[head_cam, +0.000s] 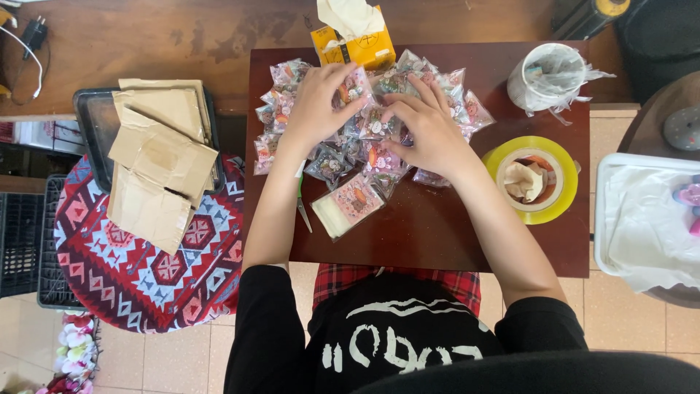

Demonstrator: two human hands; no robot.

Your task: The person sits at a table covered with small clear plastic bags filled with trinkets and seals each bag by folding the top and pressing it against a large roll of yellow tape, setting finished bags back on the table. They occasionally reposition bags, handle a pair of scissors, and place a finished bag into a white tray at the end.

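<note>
1. Dark red table [437, 241]: slick, so clear packets [379, 124] heaped at its far middle could slide off.
2. Left hand [315, 109] and right hand [430, 131]: grip released, flat on heap; careless sweep could scatter it.
3. Tape roll [531, 179], tissue box [355, 45], lined cup [547, 76]: crowding the heap.
4. Scissors [302, 208]: under left forearm, snag risk.

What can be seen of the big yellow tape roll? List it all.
The wide yellow roll of tape lies flat on the dark red-brown wooden table, near its right edge, beside the person's right forearm. Its ring looks glossy plastic with a pale inner core. Crumpled beige paper scraps fill the hole. Neither hand touches it.
</note>
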